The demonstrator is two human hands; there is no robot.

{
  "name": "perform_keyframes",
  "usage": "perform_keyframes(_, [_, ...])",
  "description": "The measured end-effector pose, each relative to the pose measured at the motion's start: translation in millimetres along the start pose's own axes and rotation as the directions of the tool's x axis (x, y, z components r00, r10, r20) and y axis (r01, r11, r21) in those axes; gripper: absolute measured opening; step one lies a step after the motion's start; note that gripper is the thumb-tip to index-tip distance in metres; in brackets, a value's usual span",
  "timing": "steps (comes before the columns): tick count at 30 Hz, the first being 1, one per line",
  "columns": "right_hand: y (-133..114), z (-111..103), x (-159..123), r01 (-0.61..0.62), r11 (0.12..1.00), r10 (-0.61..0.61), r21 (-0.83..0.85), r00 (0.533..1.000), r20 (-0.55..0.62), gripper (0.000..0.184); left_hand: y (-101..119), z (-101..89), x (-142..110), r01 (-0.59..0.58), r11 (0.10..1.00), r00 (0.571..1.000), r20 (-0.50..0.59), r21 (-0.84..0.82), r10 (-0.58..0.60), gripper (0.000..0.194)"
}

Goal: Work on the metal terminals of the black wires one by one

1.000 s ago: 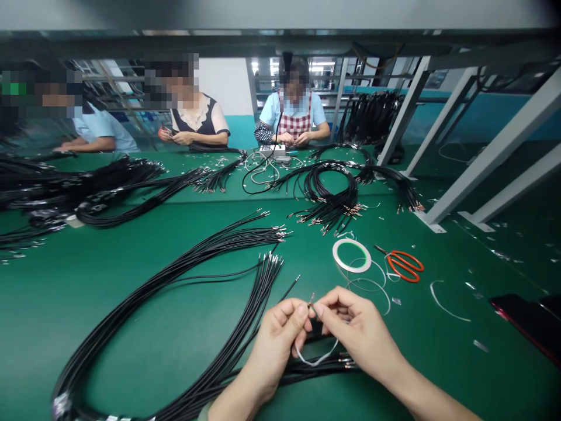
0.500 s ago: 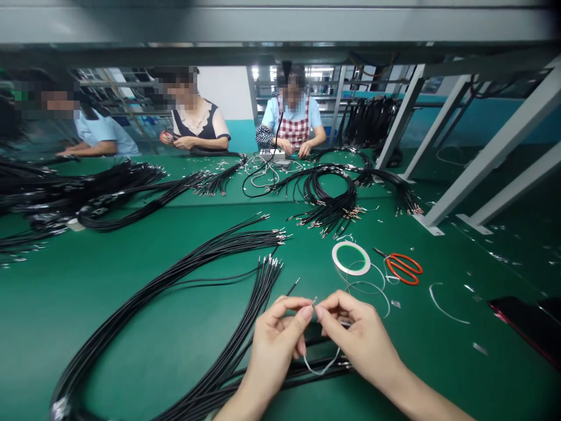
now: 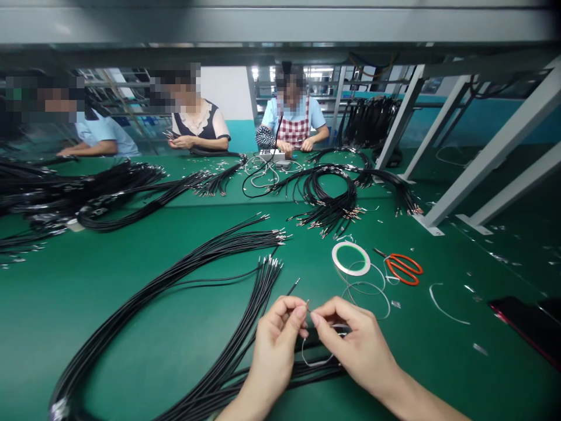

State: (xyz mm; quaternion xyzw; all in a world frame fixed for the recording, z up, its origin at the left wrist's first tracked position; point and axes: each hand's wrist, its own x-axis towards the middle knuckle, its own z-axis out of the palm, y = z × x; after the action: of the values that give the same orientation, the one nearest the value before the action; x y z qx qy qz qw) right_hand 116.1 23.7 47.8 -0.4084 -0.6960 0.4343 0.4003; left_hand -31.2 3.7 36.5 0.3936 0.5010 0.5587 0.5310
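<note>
My left hand (image 3: 278,339) is closed in a pinch, with the small bare tip of a cable (image 3: 307,304) showing between thumb and forefinger. Right beside it, my right hand (image 3: 357,333) pinches close to the tip. A thin pale strip (image 3: 316,365) hangs in a loop below and between the hands; its upper ends are hidden by the fingers. Beneath my wrists runs a bundle of black cables (image 3: 245,327) with bare metal ends. One cable end (image 3: 294,286) sticks out just beyond my left hand.
Past my right hand lie a roll of narrow tape (image 3: 335,257) with loose coils, and orange-handled scissors (image 3: 405,269). Coiled black cables (image 3: 331,196) rest farther back. Metal legs (image 3: 473,149) stand at right, near a dark red-edged object (image 3: 523,327). Several co-workers sit across the table (image 3: 144,327).
My pinched fingertips have shifted slightly left and down with the cable tip. The hanging loop of pale strip has moved a little. Across the table, co-workers' hands have shifted.
</note>
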Motion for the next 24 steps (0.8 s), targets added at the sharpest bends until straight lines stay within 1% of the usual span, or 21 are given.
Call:
perform_keyframes(4, [0.5,0.1,-0.2,0.004,1.000,-0.004,-0.003,1.000,0.008,0.015,-2.4,-1.1,0.5,0.055,0.997,0.998,0.026,-0.060,-0.054,0.018])
perform_keyframes(10, [1.0,-0.7,0.7,-0.006,1.000,0.006,-0.003,1.000,-0.028,0.014,-4.4,-4.6,2.6,0.069,0.990,0.996,0.065,-0.123,-0.061,0.019])
perform_keyframes(16, [1.2,2.6,-0.9,-0.004,0.999,0.003,-0.034,1.000,-0.028,0.014,-4.3,-3.9,3.5,0.047,0.995,0.999,0.018,-0.087,-0.046,0.019])
perform_keyframes(19, [0.6,3.9,-1.5,0.011,0.999,-0.012,-0.037,1.000,-0.018,0.014,-5.0,-2.7,3.7,0.039,0.994,0.999,0.010,-0.101,-0.038,0.019])
perform_keyframes(22, [0.1,4.0,-1.6,0.017,1.000,-0.018,-0.024,1.000,-0.017,0.014,-5.7,-3.7,4.1,0.082,0.985,0.997,0.012,-0.149,-0.081,0.019])
perform_keyframes(24, [0.4,3.6,-1.2,0.004,1.000,-0.005,-0.020,0.999,-0.032,0.014,-5.5,-5.5,4.7,0.123,0.976,0.992,0.034,-0.180,-0.119,0.019])
